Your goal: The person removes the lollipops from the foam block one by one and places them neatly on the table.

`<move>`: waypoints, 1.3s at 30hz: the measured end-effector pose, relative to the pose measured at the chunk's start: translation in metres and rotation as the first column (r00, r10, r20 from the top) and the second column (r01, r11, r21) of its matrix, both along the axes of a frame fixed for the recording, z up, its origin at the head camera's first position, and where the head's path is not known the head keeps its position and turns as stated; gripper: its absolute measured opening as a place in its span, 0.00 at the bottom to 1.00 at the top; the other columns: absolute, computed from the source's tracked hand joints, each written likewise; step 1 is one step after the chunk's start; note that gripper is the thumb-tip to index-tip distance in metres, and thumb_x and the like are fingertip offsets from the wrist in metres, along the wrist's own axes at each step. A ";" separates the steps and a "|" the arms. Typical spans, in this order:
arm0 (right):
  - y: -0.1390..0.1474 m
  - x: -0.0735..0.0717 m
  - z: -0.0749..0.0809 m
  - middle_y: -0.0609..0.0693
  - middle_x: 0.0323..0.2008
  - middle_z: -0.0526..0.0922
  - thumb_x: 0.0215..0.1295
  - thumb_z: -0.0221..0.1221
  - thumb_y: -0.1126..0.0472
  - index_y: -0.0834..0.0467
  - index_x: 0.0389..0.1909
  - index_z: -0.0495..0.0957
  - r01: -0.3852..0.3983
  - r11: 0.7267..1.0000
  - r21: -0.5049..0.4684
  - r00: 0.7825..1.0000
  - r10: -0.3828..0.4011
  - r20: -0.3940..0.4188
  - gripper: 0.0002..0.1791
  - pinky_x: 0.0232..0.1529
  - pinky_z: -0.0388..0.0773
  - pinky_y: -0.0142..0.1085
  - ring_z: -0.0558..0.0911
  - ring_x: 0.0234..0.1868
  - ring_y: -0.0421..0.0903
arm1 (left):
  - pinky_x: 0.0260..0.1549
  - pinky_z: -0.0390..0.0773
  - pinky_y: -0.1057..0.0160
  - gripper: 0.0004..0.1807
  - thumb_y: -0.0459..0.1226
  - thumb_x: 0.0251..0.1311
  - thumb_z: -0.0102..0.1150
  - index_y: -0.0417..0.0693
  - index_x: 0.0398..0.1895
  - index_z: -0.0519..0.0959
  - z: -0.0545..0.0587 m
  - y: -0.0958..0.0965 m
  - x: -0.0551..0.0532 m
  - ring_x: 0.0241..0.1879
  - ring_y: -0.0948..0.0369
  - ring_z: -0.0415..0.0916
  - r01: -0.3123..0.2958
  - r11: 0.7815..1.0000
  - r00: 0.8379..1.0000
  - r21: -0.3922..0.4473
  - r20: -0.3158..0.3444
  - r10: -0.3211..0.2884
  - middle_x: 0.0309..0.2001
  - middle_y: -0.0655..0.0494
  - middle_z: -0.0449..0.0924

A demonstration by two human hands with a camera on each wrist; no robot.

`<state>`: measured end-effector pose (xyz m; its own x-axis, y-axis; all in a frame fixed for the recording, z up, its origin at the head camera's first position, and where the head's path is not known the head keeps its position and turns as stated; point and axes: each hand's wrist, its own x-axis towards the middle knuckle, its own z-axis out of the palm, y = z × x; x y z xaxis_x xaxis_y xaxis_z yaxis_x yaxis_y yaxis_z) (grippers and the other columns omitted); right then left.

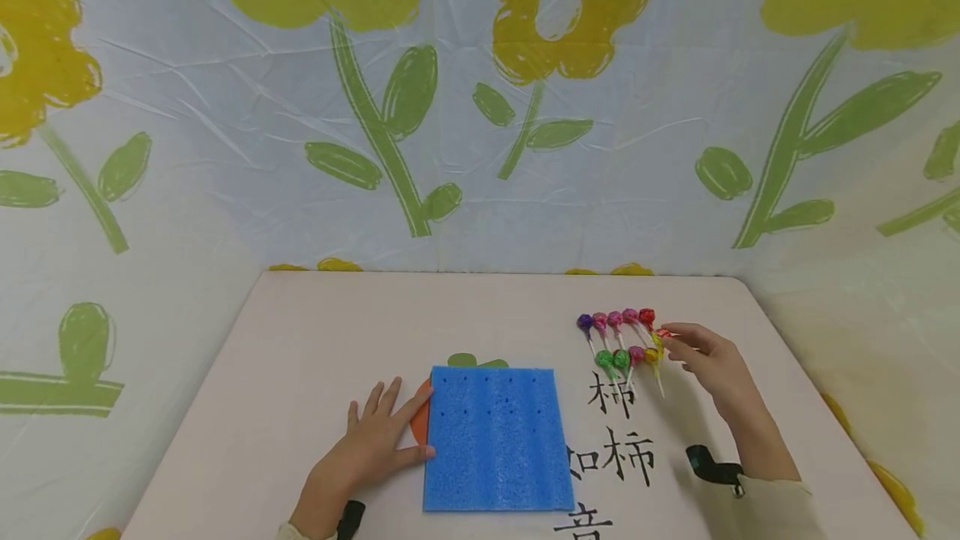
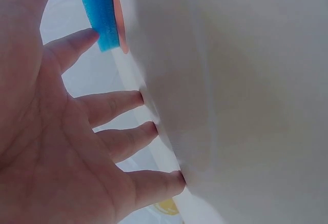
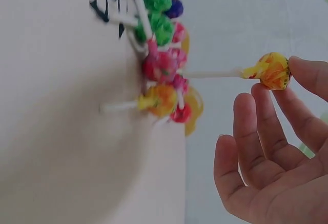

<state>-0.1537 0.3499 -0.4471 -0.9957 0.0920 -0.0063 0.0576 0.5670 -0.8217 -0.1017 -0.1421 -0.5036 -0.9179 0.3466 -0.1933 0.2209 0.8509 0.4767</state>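
My right hand [image 1: 708, 361] pinches a yellow-wrapped lollipop [image 3: 274, 71] by its head between thumb and fingertips, its white stick pointing away from the palm. Close by it lie two rows of lollipops, among them a purple one [image 1: 585, 322], a red one [image 1: 647, 317] and a green one [image 1: 604, 359]. With fingers spread, my left hand [image 1: 372, 440] rests at the left edge of a blue foam block [image 1: 495, 448], index finger and thumb touching that edge. Rows of small dark holes mark the block's upper half. In the left wrist view the foam [image 2: 100, 14] shows beside the thumb side.
An orange shape [image 1: 421, 419] with green leaves [image 1: 462, 359] is partly covered by the foam. Black written characters [image 1: 628, 457] run down the pale table [image 1: 300, 332] to its right. Behind the table hangs a flower-patterned cloth [image 1: 637, 148].
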 end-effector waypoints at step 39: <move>0.039 -0.025 -0.045 0.68 0.52 0.77 0.75 0.55 0.46 0.70 0.61 0.71 0.097 0.992 0.079 0.950 -0.116 0.288 0.31 0.33 0.74 0.34 0.77 0.40 0.53 | 0.62 0.39 0.23 0.49 0.63 0.55 0.66 0.65 0.78 0.59 -0.001 0.000 0.000 0.75 0.34 0.41 -0.002 1.000 1.000 0.006 0.004 0.002 0.77 0.38 0.49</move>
